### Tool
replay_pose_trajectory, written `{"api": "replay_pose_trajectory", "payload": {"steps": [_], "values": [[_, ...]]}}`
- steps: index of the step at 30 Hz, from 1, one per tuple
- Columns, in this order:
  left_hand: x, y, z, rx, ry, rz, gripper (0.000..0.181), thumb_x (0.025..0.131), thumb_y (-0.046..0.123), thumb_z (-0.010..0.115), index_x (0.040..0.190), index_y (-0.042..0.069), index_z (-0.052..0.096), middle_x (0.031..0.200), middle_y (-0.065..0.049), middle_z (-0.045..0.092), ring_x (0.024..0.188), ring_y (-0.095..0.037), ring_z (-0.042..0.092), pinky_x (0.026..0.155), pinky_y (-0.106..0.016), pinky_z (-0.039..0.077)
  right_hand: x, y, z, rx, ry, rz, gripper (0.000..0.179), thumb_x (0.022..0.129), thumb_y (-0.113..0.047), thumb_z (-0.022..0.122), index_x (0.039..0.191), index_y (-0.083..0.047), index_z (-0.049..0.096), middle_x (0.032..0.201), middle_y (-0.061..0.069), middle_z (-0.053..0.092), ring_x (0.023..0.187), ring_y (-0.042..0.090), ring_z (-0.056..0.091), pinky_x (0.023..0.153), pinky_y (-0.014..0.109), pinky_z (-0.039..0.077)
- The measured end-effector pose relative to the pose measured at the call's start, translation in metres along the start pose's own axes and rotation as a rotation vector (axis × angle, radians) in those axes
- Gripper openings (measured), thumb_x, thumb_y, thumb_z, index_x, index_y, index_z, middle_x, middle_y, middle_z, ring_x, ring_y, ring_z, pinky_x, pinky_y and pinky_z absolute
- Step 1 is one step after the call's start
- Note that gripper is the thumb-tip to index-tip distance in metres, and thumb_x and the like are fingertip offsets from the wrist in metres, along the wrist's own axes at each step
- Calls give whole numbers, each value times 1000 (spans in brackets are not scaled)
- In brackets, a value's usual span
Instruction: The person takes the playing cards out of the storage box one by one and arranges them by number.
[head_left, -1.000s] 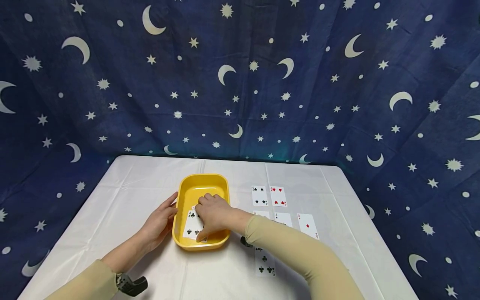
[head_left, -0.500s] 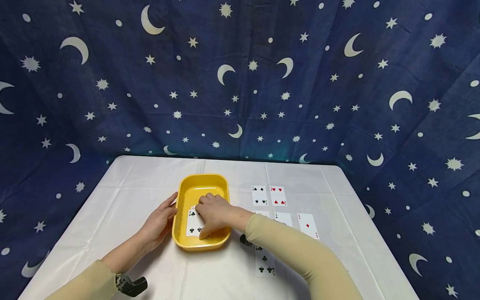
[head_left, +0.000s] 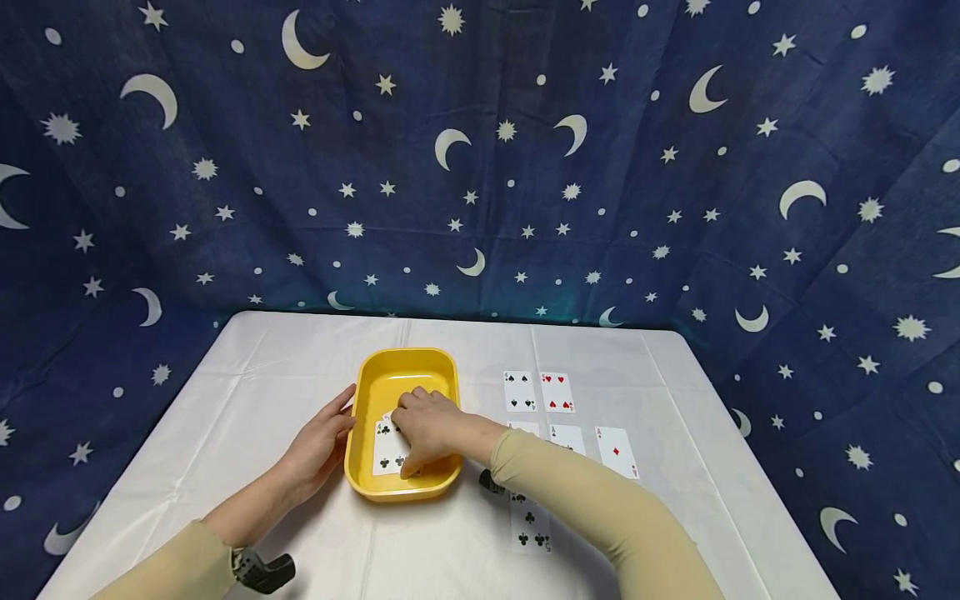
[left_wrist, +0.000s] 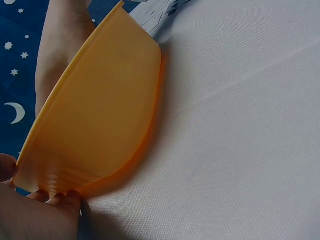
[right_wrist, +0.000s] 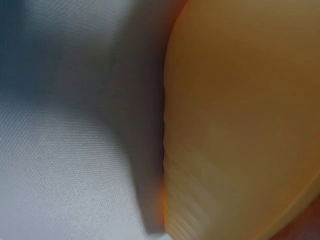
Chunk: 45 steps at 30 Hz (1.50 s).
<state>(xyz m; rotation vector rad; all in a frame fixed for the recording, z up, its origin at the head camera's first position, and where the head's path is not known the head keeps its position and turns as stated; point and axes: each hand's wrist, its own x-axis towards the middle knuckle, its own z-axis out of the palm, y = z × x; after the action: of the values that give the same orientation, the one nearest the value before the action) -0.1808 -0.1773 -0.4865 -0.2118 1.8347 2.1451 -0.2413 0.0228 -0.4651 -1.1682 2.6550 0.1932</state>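
Note:
A yellow plastic tray (head_left: 408, 357) stands on the white-covered table. Inside it my right hand (head_left: 427, 423) grips a small pile of playing cards (head_left: 386, 450), fingers over the far side and thumb at the near edge. The top card is a four of clubs, partly hidden by the hand; how many lie beneath cannot be seen. My left hand (head_left: 318, 446) holds the tray's left side, thumb at the rim and fingers against the outer wall in the left wrist view. The right wrist view mostly shows the tray's outer wall (right_wrist: 240, 110).
Right of the tray lie a four of spades (head_left: 519, 392), a four of hearts (head_left: 557, 392), an ace of diamonds (head_left: 617, 452) and a five of clubs (head_left: 530, 529). Another ace (head_left: 567, 436) is partly covered by the right sleeve. A starry blue curtain (head_left: 480, 167) hangs behind.
The cards in the tray have shifted slightly right under my right hand, and the card edge that stuck out by the thumb is now tucked in. My left hand stays on the tray.

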Motion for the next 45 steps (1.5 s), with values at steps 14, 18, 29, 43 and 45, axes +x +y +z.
{"api": "replay_pose_trajectory", "payload": {"steps": [14,18,29,43,45], "values": [[0,0,0,2,1,-3,69,105,8,39,167,21,10,167,-19,21,145,-32,35,112,-35,39,-2,3,-4,-3,27,-30,81,72,-62,84,139,-23,58,132,-6,52,116,14,42,100,32,39],[2,0,0,9,-2,-6,69,105,9,40,167,21,10,167,-18,21,144,-31,37,109,-31,42,-5,7,-9,23,32,-34,83,72,-59,85,141,-24,56,134,-6,51,119,14,42,104,33,38],[2,0,0,23,2,-3,70,105,9,42,167,21,11,167,-17,22,140,-26,43,106,-28,43,-21,19,-28,60,103,-46,85,75,-57,84,146,-22,54,134,-4,54,119,15,43,103,33,39],[2,1,0,105,33,11,71,104,9,38,167,23,8,169,-16,18,147,-34,34,117,-46,32,-38,42,-38,121,156,-22,84,75,-53,85,147,-22,54,140,-1,53,130,19,40,108,36,37],[2,1,1,132,43,19,71,103,9,39,167,22,9,169,-17,18,149,-35,31,118,-48,30,-41,46,-39,131,169,-19,84,75,-53,84,147,-21,55,140,-1,53,130,19,40,109,37,37]]}}
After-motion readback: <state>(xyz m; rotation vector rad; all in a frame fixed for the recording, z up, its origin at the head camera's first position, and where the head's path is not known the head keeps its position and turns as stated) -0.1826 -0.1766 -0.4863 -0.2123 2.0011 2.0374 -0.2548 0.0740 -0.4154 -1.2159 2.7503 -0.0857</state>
